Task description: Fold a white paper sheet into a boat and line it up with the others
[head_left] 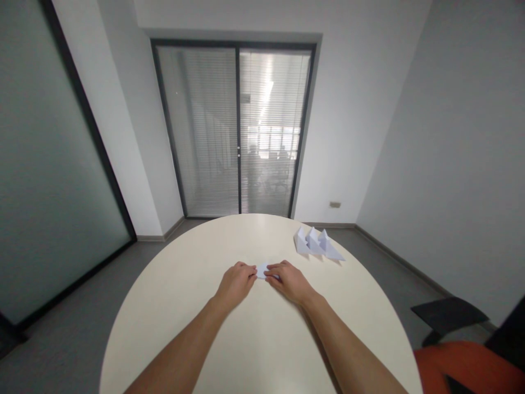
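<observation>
Near the middle of the round table (164, 284), a small white piece of folded paper (261, 270) lies low and flattish, pale against the cream top, its ends covered by fingers. The left hand (238, 279) holds its left end, fingertips drawn together; the right hand (288, 280) lays slightly parted fingers over the other end, whether pinching or pressing I cannot tell. Tabletop spreads leftward and beyond both hands to the curved rim. Pointed white paper shapes (315, 244) stand in a row near the far right edge, apart from the right hand.
</observation>
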`<state>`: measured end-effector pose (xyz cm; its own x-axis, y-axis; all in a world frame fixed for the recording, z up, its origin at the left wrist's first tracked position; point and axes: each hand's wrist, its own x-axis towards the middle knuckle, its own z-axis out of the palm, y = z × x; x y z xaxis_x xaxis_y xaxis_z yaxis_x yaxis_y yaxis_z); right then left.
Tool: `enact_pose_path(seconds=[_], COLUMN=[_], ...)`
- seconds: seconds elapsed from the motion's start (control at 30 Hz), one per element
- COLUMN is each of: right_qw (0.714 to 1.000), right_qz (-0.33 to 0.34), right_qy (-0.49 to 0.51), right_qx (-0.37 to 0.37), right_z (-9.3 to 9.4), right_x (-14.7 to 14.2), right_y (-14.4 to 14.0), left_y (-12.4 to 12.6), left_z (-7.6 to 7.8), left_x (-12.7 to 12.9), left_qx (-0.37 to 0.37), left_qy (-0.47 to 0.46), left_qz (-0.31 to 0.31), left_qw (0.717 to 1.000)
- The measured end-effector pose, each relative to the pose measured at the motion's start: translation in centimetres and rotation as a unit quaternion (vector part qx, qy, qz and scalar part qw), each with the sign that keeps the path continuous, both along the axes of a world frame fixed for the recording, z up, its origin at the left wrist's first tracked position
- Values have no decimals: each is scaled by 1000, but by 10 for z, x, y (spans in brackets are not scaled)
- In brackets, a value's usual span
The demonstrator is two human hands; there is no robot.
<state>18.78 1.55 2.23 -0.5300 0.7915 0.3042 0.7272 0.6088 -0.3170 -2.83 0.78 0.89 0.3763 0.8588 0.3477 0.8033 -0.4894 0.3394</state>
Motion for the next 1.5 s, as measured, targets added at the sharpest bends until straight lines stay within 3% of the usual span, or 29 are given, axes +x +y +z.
enact_pose_path(seconds=[1.0, 1.27, 1.5], right_qw=[999, 998, 986], right_qz=[-30, -14, 4], right_qy=[12, 55, 162], right_qx=[-1, 23, 48], right_z=[6, 0, -6], right_x=[-9, -10, -13], right_y=[-8, -5, 3], left_y=[-3, -4, -4], left_z=[4, 8, 7], left_x=[1, 3, 5], left_qx=[27, 34, 53], left_qy=[-11, 20, 9], left_qz=[19, 12, 4], left_qw=[999, 999, 999])
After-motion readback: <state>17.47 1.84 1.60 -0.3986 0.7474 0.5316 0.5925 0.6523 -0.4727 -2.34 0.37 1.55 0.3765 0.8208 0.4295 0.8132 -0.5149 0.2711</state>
